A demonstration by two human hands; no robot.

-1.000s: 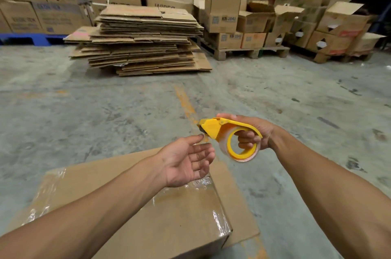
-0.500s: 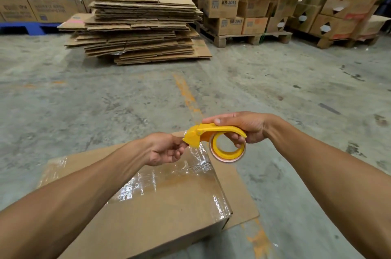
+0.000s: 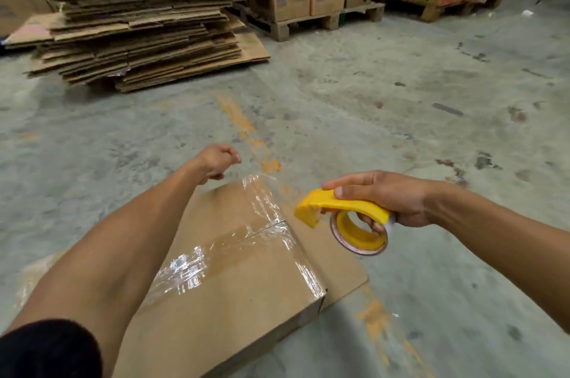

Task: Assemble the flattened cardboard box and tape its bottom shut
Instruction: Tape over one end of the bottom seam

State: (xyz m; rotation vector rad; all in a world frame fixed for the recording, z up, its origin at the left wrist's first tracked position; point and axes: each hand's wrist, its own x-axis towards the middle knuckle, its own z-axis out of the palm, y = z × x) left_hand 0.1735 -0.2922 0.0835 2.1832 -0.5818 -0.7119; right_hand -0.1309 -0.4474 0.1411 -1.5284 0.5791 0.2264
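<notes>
A: Resting on the concrete floor (image 3: 401,84), the cardboard box (image 3: 234,294) is seen low in the view, its upper face crossed by clear tape (image 3: 265,208).

B: How are the hands placed?

A: The yellow tape dispenser (image 3: 342,211) is gripped by the right hand (image 3: 385,195), just right of the box. The left hand (image 3: 216,161) is held clenched past the far edge; whether tape is pinched cannot be told.

B: Beyond?

A: Flattened cardboard (image 3: 138,19) is stacked.
</notes>
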